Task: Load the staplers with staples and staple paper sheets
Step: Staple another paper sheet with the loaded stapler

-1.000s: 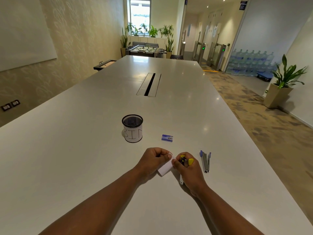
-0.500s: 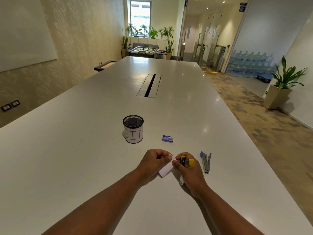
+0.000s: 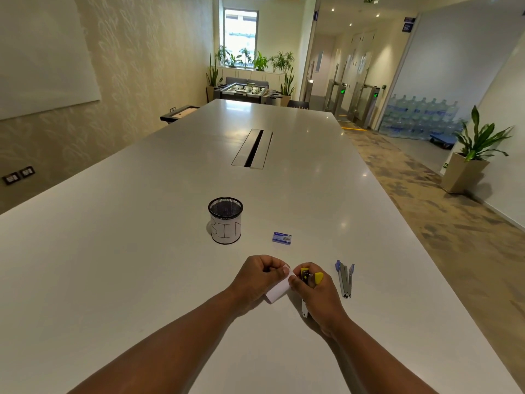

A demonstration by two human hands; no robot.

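Note:
My left hand (image 3: 257, 278) pinches a small folded white paper sheet (image 3: 277, 291) just above the white table (image 3: 113, 280). My right hand (image 3: 318, 297) grips a yellow stapler (image 3: 309, 277), whose yellow and black front end sticks up by the paper's edge and whose white tail pokes out below the hand. A second stapler (image 3: 344, 278), blue and grey, lies swung open on the table just right of my right hand. A small blue staple box (image 3: 281, 238) lies beyond my hands.
A black mesh cup (image 3: 225, 220) with a white label reading "BIN" stands left of the staple box. A cable slot (image 3: 252, 149) runs down the table's middle. The table's right edge drops to carpeted floor with a potted plant (image 3: 471, 155).
Both hands stay close together on the paper and the yellow stapler, with only slight finger shifts. The view has tilted a little.

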